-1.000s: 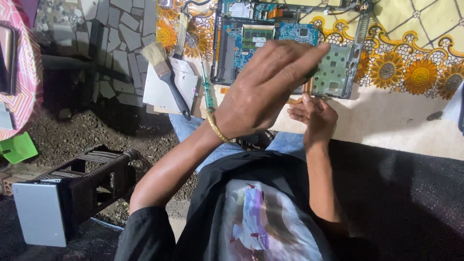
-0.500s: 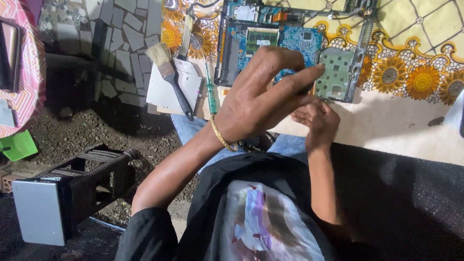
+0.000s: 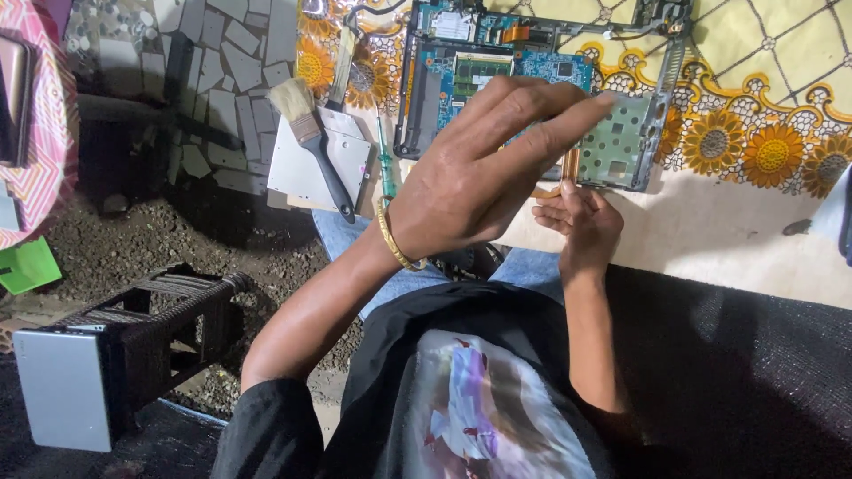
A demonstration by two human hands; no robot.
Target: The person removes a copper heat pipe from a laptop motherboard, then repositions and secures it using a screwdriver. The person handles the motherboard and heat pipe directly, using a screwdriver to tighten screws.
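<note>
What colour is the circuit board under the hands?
Blue circuit board, with a green memory strip; head view.

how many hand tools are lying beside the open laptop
2 that I can make out: a paintbrush lying on the grey panel left of the laptop base, and a green-handled screwdriver between panel and laptop. The left hand may hide others.

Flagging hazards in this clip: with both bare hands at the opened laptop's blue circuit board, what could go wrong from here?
1. The bare left hand hovers with spread fingers over the blue circuit board in the opened laptop chassis; a touch might smudge or stress exposed parts.
2. The green-handled screwdriver and black-handled paintbrush lie by the table edge and could be knocked onto the gravel.
3. The right hand sits under the perforated metal plate, whose edges might scrape fingers.
</note>
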